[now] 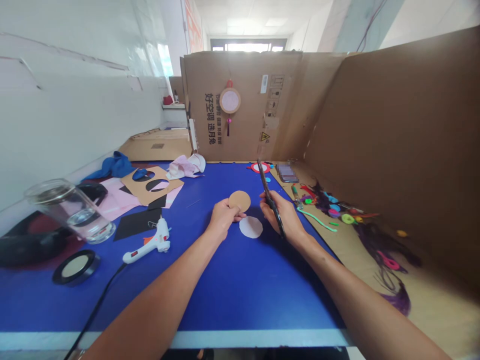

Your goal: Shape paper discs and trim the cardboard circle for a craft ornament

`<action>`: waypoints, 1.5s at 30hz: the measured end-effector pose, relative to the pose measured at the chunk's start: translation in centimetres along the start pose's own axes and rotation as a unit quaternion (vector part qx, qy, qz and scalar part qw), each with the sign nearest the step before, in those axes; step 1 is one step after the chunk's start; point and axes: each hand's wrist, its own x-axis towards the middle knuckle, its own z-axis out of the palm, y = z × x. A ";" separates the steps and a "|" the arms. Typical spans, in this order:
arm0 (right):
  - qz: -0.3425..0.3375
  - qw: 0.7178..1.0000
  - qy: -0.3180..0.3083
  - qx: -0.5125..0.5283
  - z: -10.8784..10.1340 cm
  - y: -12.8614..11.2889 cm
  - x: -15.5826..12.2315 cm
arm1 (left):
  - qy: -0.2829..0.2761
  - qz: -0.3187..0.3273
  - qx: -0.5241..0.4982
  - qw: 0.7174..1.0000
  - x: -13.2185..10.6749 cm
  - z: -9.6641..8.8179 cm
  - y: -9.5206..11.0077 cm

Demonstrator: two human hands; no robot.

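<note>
1. Two hands are at work here: my left hand [221,217] is pinched closed on a brown disc [240,201], thumb on top, I think so that most of its round edge is left exposed
2. My right hand [283,215] is curled around a long dark tool [270,197], perhaps scissors seen edge-on; its far end points away from me, which I judge keeps it clear of my left hand
3. A pale disc [251,227] lies on the blue counter [225,300] between my hands, just beside the left one, probably for easy reach
4. The glue gun [152,243] lies to my left, its cord [107,295] running towards the front edge, seemingly routed outside my left forearm
5. Purple threads [369,242] sit well apart on my right, perhaps so they don't tangle with the discs
</note>
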 end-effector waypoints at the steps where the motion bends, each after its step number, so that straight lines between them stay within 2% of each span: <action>1: -0.002 1.000 -0.001 0.003 0.0 0.1 0.0 | -0.002 0.002 0.001 1.000 0.0 0.0 0.0; 8: 0.000 0.999 -0.004 0.037 0.2 0.4 0.0 | -0.012 0.012 0.017 1.000 -0.1 -0.1 -0.1; 15: 0.050 0.996 0.007 0.072 -0.2 -0.2 0.1 | -0.013 0.015 0.035 0.999 0.2 -0.1 -0.2; 21: 0.042 0.997 0.007 0.069 -0.2 -0.4 0.1 | -0.014 0.025 0.034 0.999 0.6 -0.1 -0.6; 32: 0.050 0.989 0.018 0.137 0.2 1.2 0.6 | -0.012 0.042 0.058 0.997 0.4 0.0 -0.6; 38: 0.108 0.967 0.034 0.229 -0.7 -0.3 0.7 | -0.031 0.050 0.044 0.997 -0.5 0.6 0.0; 41: 0.101 0.961 0.040 0.255 -1.3 -1.1 0.7 | -0.036 0.046 0.041 0.997 -0.8 0.8 0.3; 45: 0.076 0.970 0.045 0.227 -1.6 -1.3 0.9 | -0.039 0.044 0.035 0.998 -1.1 0.9 0.4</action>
